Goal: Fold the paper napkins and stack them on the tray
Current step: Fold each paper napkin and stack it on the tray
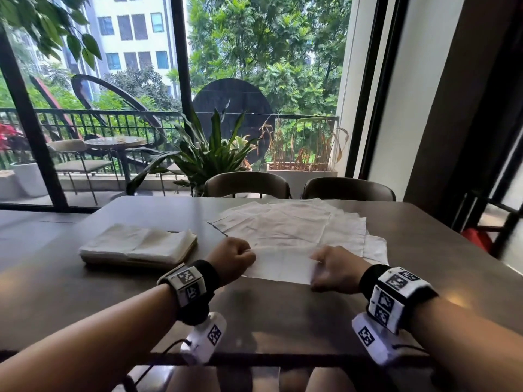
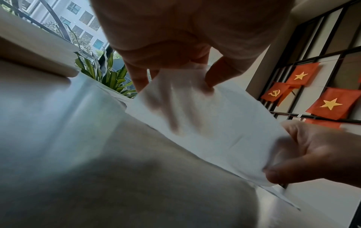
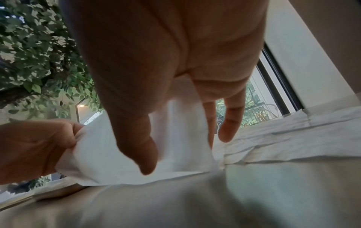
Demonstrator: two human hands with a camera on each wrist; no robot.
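Observation:
A white paper napkin (image 1: 280, 267) is held just above the table between both hands. My left hand (image 1: 235, 257) pinches its left edge, the fingers curled round the paper (image 2: 175, 86). My right hand (image 1: 334, 268) pinches the right edge between thumb and fingers (image 3: 148, 151). Behind it lies a spread of several unfolded napkins (image 1: 294, 224). At the left a stack of folded napkins (image 1: 141, 244) rests on a tray (image 1: 189, 251) whose edge shows under the stack.
The grey table (image 1: 283, 315) has bare surface in front of the hands and at the right. Two chairs (image 1: 246, 185) (image 1: 348, 189) stand at the far edge, with a potted plant (image 1: 209, 154) and a window behind.

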